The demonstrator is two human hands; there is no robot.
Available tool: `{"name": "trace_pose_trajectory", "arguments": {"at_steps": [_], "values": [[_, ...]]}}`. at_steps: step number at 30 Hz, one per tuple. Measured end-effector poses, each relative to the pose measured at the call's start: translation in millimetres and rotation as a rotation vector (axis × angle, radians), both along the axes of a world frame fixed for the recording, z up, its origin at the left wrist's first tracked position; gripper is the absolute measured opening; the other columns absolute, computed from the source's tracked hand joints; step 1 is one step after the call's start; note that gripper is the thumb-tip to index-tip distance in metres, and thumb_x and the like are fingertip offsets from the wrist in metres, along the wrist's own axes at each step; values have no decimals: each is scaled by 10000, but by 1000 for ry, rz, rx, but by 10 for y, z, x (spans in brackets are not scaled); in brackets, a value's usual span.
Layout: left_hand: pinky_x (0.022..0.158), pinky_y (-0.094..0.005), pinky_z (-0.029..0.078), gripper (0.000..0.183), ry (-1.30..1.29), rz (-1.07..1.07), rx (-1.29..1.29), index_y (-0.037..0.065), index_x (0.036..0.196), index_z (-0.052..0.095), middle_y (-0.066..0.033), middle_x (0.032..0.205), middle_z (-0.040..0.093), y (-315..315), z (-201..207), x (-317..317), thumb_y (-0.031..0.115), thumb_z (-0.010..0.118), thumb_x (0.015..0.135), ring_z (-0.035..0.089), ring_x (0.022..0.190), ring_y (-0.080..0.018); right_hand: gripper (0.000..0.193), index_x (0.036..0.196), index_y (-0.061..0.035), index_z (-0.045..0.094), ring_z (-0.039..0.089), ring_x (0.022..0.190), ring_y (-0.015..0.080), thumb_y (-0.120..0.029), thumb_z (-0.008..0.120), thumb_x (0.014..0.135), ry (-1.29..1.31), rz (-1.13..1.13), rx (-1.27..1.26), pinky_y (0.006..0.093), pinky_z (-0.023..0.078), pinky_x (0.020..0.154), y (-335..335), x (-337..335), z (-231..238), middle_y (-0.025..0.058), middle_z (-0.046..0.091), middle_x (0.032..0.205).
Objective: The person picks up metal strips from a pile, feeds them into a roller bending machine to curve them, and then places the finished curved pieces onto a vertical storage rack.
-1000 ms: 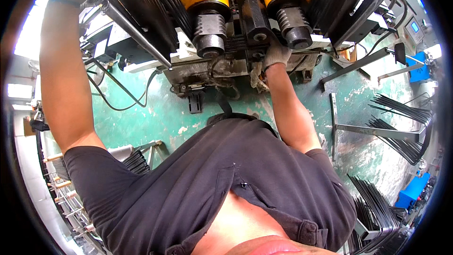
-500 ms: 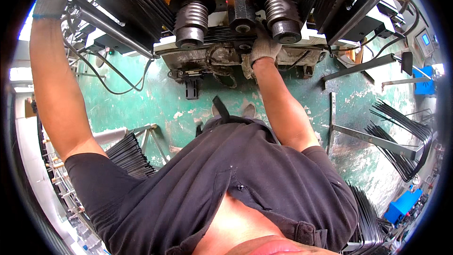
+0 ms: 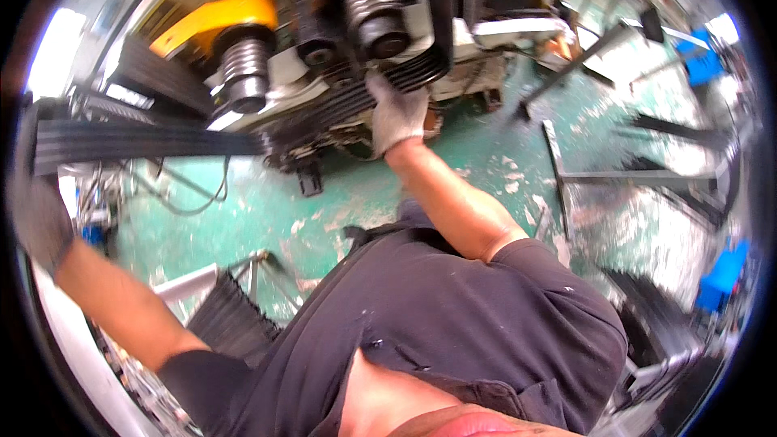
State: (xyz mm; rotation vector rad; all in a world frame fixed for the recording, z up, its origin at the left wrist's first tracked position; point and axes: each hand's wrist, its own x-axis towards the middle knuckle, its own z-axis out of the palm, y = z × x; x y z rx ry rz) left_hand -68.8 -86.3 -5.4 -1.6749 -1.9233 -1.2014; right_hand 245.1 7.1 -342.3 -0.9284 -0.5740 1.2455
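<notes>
A flat bundle of bent black metal rods [image 3: 154, 142] stretches from the far left, bends below the machine, and runs up to a second bend on the right. My left hand [image 3: 44, 222], in a dark grey glove, is closed around the left end of these rods; motion blurs its fingers. My right hand [image 3: 401, 117], in a pale glove, grips the bundle's middle stretch from the near side, its far fingers hidden. Just behind stand two ribbed steel posts, the left post [image 3: 245, 73] and the right post [image 3: 374, 16], under yellow machine parts.
Chipped green floor [image 3: 340, 202] lies between me and the machine. On the right, a metal stand [image 3: 615, 178] carries more black rods. Another rod stack [image 3: 235, 316] sits at lower left. A cable [image 3: 182, 194] hangs below the machine, and blue bins [image 3: 720, 275] stand at far right.
The rod bundle has come down and toward me, off the posts. My left hand has swung down on the left side, and my right hand has shifted left and nearer. The view has turned.
</notes>
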Motion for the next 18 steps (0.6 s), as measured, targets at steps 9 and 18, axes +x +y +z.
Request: {"name": "trace_pose_trajectory", "arguments": {"at_steps": [9,18], "values": [[1038,-411,502,326,-878,-508,-108,-27,1289,606,-208,1027,713,-690,-1770,1721,78,576,981,679,1020,-285,67,1040,-4,651,696,707,172,-67,660,1019,-209,-325,-64,330,571,635,-875,2481,-282,71,711,818],[1190,-512,381,494,-1916,-932,-689,15,1383,575,-208,1362,633,-890,-3360,4134,105,629,900,575,1306,-359,167,1062,-16,699,629,675,122,-158,746,987,-604,-791,-104,288,515,604,-1445,5703,505,38,699,803]]}}
